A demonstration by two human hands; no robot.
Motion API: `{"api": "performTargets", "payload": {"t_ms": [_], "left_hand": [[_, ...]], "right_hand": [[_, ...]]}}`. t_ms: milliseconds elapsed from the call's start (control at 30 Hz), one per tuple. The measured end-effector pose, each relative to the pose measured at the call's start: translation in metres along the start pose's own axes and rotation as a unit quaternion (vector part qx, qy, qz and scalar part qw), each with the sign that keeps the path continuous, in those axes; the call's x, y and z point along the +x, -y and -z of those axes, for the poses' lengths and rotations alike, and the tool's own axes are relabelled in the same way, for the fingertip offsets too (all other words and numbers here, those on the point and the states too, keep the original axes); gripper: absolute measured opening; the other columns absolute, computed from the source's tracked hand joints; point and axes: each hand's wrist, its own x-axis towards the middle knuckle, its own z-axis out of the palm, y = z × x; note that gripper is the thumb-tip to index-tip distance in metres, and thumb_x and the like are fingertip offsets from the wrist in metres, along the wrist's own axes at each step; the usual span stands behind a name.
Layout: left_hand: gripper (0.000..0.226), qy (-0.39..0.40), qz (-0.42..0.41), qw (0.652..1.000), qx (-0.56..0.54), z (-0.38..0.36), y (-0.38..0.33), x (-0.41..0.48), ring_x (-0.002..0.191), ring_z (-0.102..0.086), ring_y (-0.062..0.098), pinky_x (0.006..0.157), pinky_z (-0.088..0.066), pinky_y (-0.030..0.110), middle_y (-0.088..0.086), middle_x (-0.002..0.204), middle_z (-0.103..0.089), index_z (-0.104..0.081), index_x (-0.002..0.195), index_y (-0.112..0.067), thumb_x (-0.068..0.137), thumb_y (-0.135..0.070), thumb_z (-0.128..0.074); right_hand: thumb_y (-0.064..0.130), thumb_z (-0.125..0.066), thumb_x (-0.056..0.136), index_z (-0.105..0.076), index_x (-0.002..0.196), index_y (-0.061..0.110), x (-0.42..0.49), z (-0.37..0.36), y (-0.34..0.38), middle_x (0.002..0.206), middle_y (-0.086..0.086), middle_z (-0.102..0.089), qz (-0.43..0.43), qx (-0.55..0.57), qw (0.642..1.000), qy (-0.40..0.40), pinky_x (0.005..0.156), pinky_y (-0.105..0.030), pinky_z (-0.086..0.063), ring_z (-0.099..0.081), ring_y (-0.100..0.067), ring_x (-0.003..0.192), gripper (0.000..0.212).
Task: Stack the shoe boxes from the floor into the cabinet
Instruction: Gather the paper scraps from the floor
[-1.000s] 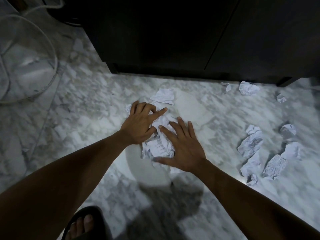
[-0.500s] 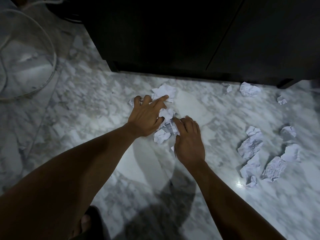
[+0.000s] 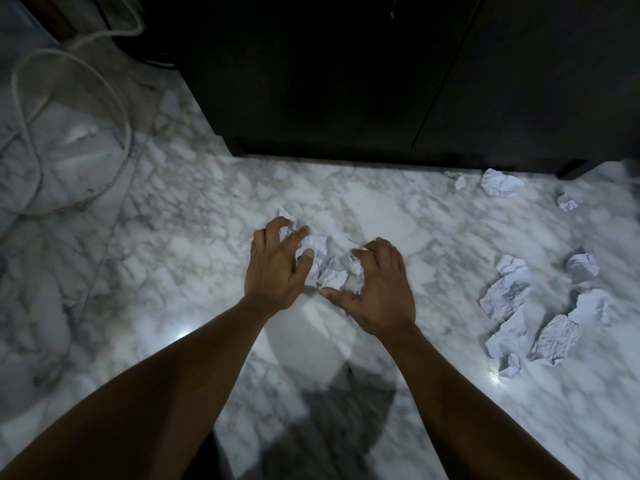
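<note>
Head view. A: State of the grips?
B: Both are bare hands, low over the marble floor (image 3: 173, 258). The left grip (image 3: 277, 268) is clawed, with fingers and thumb curled round part of a small heap of paper scraps (image 3: 332, 278). The right grip (image 3: 381, 289) is likewise curled, fingertips and thumb closing on the same heap from the other side.
A: The cabinet?
B: The cabinet (image 3: 346, 81) is dark, its door fronts closed. It stands along the floor's far edge, apart from the heap.
A: Other items?
B: More crumpled sheets (image 3: 507, 292) lie loose toward the floor's right edge. One paper ball (image 3: 500, 182) sits just before the cabinet's foot. A pale cord (image 3: 119, 109) loops at the far left corner. Print on the sheets is illegible.
</note>
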Motion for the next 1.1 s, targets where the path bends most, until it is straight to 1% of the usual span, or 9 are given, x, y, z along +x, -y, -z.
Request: {"api": "performTargets", "payload": {"t_ms": [100, 233, 333, 433, 567, 667, 733, 933, 1100], "left_hand": [[0.066, 0.008, 0.033, 0.999, 0.011, -0.003, -0.001, -0.009, 0.14, -0.026, 0.03, 0.112, -0.032, 0.052, 0.003, 0.158, -0.029, -0.058, 0.134, -0.029, 0.093, -0.069, -0.027], [0.063, 0.032, 0.096, 0.992, 0.075, -0.013, -0.005, -0.015, 0.153, 0.006, 0.031, 0.112, 0.012, 0.064, -0.01, 0.166, -0.008, -0.047, 0.137, -0.045, 0.087, -0.08, -0.033], [0.054, 0.022, 0.086, 0.992, 0.09, -0.016, -0.005, -0.018, 0.153, -0.002, 0.026, 0.113, 0.006, 0.066, -0.008, 0.163, -0.023, -0.051, 0.132, -0.038, 0.091, -0.072, -0.04], [0.038, -0.004, 0.047, 0.997, 0.066, -0.017, -0.005, -0.024, 0.15, -0.021, 0.023, 0.12, -0.008, 0.061, -0.002, 0.15, -0.048, -0.059, 0.126, -0.023, 0.097, -0.045, -0.05], [0.046, -0.029, 0.009, 0.999, -0.015, -0.015, -0.004, -0.029, 0.147, -0.029, 0.026, 0.122, -0.016, 0.053, 0.006, 0.144, -0.053, -0.05, 0.141, -0.018, 0.095, -0.019, -0.051], [0.076, -0.02, -0.027, 0.999, -0.007, -0.015, -0.002, -0.031, 0.146, -0.028, 0.034, 0.119, -0.017, 0.059, 0.009, 0.139, -0.054, -0.048, 0.145, -0.021, 0.077, 0.006, -0.068], [0.065, -0.023, -0.045, 0.999, -0.011, -0.016, 0.001, -0.031, 0.145, -0.029, 0.038, 0.118, -0.016, 0.062, 0.009, 0.13, -0.059, -0.065, 0.129, -0.019, 0.072, 0.011, -0.069], [0.046, 0.004, -0.056, 0.996, -0.071, -0.01, 0.002, -0.035, 0.149, -0.022, 0.035, 0.115, -0.012, 0.067, 0.007, 0.13, -0.059, -0.071, 0.116, -0.015, 0.081, -0.033, -0.048], [0.077, 0.057, -0.093, 0.992, -0.064, -0.004, 0.012, -0.037, 0.153, -0.007, 0.028, 0.119, 0.001, 0.06, 0.005, 0.143, -0.049, -0.062, 0.13, -0.02, 0.082, -0.076, -0.044]], "right_hand": [[0.071, -0.057, 0.084, -0.062, 0.113, 0.012, 0.002, -0.003, 0.003, 0.116, -0.007, -0.053, 0.002, -0.037, 0.999, -0.021, 0.106, -0.041, -0.039, -0.05, -0.025, 0.117, 0.066], [0.038, -0.054, 0.099, -0.063, 0.11, 0.012, 0.002, -0.005, 0.005, 0.115, -0.007, -0.055, -0.001, -0.023, 0.998, -0.053, 0.108, -0.041, -0.039, -0.05, -0.026, 0.119, 0.03], [0.014, -0.057, 0.093, -0.062, 0.115, 0.011, 0.001, -0.003, 0.005, 0.115, -0.007, -0.054, 0.002, -0.003, 0.998, -0.064, 0.106, -0.041, -0.042, -0.052, -0.027, 0.115, 0.023], [0.003, -0.059, 0.083, -0.047, 0.142, 0.011, 0.0, 0.001, 0.006, 0.122, -0.008, -0.052, -0.007, -0.012, 0.999, -0.034, 0.109, -0.045, -0.04, -0.045, -0.028, 0.122, 0.06], [0.023, -0.075, 0.073, -0.029, 0.154, 0.025, 0.001, 0.003, 0.002, 0.134, -0.006, -0.046, 0.03, -0.08, 0.996, 0.041, 0.112, -0.047, -0.034, -0.04, -0.031, 0.128, 0.093], [0.029, -0.083, 0.062, -0.054, 0.139, 0.03, 0.0, 0.0, -0.003, 0.141, -0.003, -0.048, 0.051, -0.075, 0.995, 0.047, 0.112, -0.052, -0.033, -0.035, -0.035, 0.135, 0.082], [0.031, -0.084, 0.059, -0.062, 0.13, 0.029, 0.0, -0.001, -0.004, 0.138, -0.002, -0.052, 0.059, -0.073, 0.995, 0.043, 0.111, -0.053, -0.034, -0.035, -0.036, 0.136, 0.074], [0.043, -0.046, 0.085, -0.061, 0.131, 0.026, 0.003, 0.007, -0.008, 0.14, -0.002, -0.048, 0.077, 0.022, 0.995, 0.051, 0.114, -0.054, -0.025, -0.031, -0.033, 0.138, 0.051], [0.094, -0.039, 0.068, -0.027, 0.153, 0.036, 0.006, 0.03, -0.018, 0.159, 0.004, -0.018, 0.094, -0.025, 0.971, 0.22, 0.122, -0.051, -0.008, 0.001, -0.028, 0.151, 0.103]]}}
